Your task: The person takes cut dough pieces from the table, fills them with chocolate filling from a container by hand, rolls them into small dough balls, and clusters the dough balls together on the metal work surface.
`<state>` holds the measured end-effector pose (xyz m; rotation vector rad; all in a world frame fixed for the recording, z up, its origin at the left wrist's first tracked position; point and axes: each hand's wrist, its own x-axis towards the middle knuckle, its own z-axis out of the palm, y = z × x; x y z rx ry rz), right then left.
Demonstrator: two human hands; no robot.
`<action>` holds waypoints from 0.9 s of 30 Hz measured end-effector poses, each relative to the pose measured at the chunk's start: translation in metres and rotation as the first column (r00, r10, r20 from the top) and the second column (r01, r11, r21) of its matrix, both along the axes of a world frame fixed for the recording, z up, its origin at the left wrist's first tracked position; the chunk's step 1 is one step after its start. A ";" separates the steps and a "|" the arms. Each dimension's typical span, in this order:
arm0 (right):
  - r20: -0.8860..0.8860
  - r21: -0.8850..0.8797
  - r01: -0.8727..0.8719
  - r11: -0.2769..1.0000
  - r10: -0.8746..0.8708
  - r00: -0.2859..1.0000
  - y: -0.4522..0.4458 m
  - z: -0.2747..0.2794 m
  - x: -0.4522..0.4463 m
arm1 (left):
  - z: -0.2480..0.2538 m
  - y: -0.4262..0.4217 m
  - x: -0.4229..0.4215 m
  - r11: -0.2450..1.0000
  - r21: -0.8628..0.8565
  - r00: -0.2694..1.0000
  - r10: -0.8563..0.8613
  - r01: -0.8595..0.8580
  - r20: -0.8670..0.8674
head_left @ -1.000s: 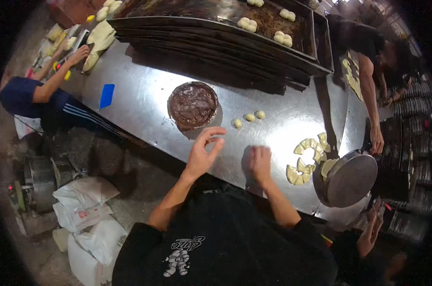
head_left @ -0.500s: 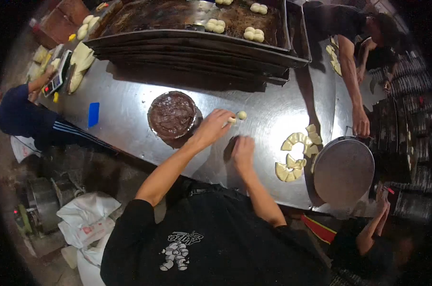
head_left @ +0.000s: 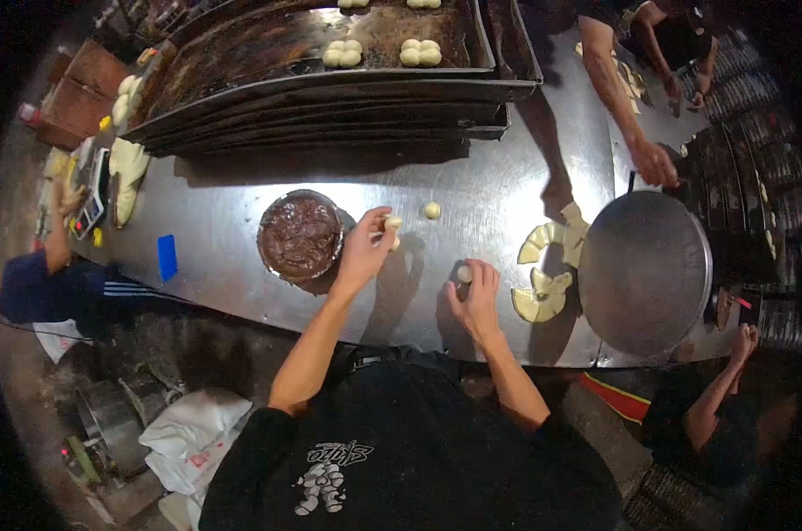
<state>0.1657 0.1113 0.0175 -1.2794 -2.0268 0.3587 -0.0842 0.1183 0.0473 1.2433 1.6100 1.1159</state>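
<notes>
My left hand [head_left: 366, 252] is just right of a round pan of glossy dark brown paste [head_left: 300, 236], raised over the steel table. Its fingers pinch a small pale dough ball [head_left: 393, 222], and a second one shows just below it by the fingers. My right hand [head_left: 478, 303] is low over the table to the right, with thumb and fingers closed about another dough ball [head_left: 465, 273]. Between and beyond the hands, a single dough ball [head_left: 432, 210] lies on the steel. Flattened pale dough pieces [head_left: 539, 296] lie right of my right hand.
Stacked baking trays [head_left: 321, 111] stand at the back, with clustered dough balls on top. A large round metal disc [head_left: 646, 273] is at the right, near a co-worker's hand [head_left: 656, 165]. A blue scraper [head_left: 167, 257] and a scale [head_left: 89, 215] are at the left.
My left hand has moved left toward the pan and lifted. My right hand has moved right, its dough ball now showing. The round disc has shifted and looks more tilted. The camera has turned slightly.
</notes>
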 end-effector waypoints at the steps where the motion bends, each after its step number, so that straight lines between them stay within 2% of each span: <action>1: -0.036 -0.137 -0.029 0.990 0.024 0.999 -0.001 -0.004 0.005 | 0.007 -0.013 0.000 0.999 -0.033 0.952 0.005 0.005 0.306; 2: -0.074 -0.267 -0.069 0.961 0.051 0.996 0.000 -0.008 0.010 | 0.016 -0.025 0.000 0.996 -0.083 0.929 0.021 0.011 0.370; 3: -0.075 -0.267 -0.086 0.960 0.068 0.995 0.008 -0.007 0.009 | 0.016 -0.035 0.002 0.996 -0.084 0.928 0.036 -0.006 0.370; 5: 0.057 -0.151 -0.106 0.983 0.116 0.992 0.033 0.000 -0.004 | 0.015 -0.046 0.004 0.991 -0.128 0.839 0.093 -0.027 0.536; 6: 0.199 0.007 -0.127 0.992 0.123 0.972 0.039 0.012 -0.009 | 0.015 -0.050 0.006 0.993 -0.109 0.825 0.103 -0.050 0.556; 7: 0.201 0.019 -0.154 0.988 0.147 0.968 0.042 0.023 -0.019 | 0.016 -0.054 0.007 0.992 -0.097 0.821 0.119 -0.078 0.558; 8: -0.025 -0.292 -0.201 0.935 0.203 0.979 0.044 0.034 -0.033 | 0.017 -0.058 0.007 0.993 -0.082 0.802 0.117 -0.085 0.586; 9: -0.246 -0.561 -0.292 0.775 0.181 0.952 0.044 0.045 -0.049 | 0.018 -0.060 0.007 0.993 -0.068 0.781 0.116 -0.095 0.614; 10: -0.578 -0.665 -0.551 0.504 0.119 0.807 0.040 0.057 -0.063 | 0.027 -0.063 0.010 0.986 -0.046 0.839 0.161 -0.160 0.520; 11: -0.712 -0.692 -0.672 0.264 -0.090 0.697 0.027 0.082 -0.077 | 0.027 -0.068 0.013 0.981 -0.045 0.832 0.185 -0.190 0.523; 12: -0.745 -0.661 -0.709 0.245 -0.104 0.659 0.015 0.090 -0.090 | 0.027 -0.074 0.015 0.957 0.115 0.932 0.228 -0.268 0.281; 13: -0.775 -0.630 -0.744 0.224 -0.117 0.621 0.006 0.094 -0.100 | 0.034 -0.079 0.016 0.913 0.279 0.952 0.305 -0.299 0.022; 17: -0.791 -0.611 -0.781 0.132 -0.153 0.593 -0.012 0.070 -0.118 | 0.043 -0.112 0.009 0.868 0.232 0.897 0.408 -0.439 0.170; 18: -0.781 -0.612 -0.785 0.098 -0.227 0.581 -0.017 0.064 -0.121 | 0.044 -0.120 0.009 0.846 0.190 0.854 0.443 -0.499 0.271; 19: -0.766 -0.611 -0.789 0.067 -0.302 0.568 -0.021 0.059 -0.124 | 0.036 -0.126 0.007 0.831 0.189 0.841 0.466 -0.523 0.276; 20: -0.764 -0.614 -0.788 0.049 -0.285 0.578 -0.024 0.054 -0.125 | 0.024 -0.132 0.006 0.816 0.147 0.804 0.491 -0.560 0.336; 22: -0.683 -0.523 -0.843 -0.125 -0.530 0.503 -0.031 0.056 -0.130 | 0.022 -0.143 0.001 0.813 0.062 0.760 0.511 -0.579 0.402; 23: -0.683 -0.527 -0.839 -0.136 -0.519 0.513 -0.034 0.057 -0.131 | 0.021 -0.149 0.000 0.804 0.063 0.750 0.521 -0.592 0.407; 24: -0.662 -0.518 -0.831 -0.201 -0.521 0.539 -0.037 0.061 -0.133 | 0.023 -0.155 0.000 0.802 0.142 0.813 0.562 -0.580 0.152; 25: -0.640 -0.507 -0.820 -0.265 -0.522 0.564 -0.039 0.064 -0.136 | 0.024 -0.160 -0.001 0.808 0.212 0.807 0.579 -0.549 -0.114; 27: -0.644 -0.516 -0.799 -0.309 -0.476 0.599 -0.032 0.070 -0.142 | 0.022 -0.169 -0.006 0.823 0.150 0.811 0.566 -0.548 -0.148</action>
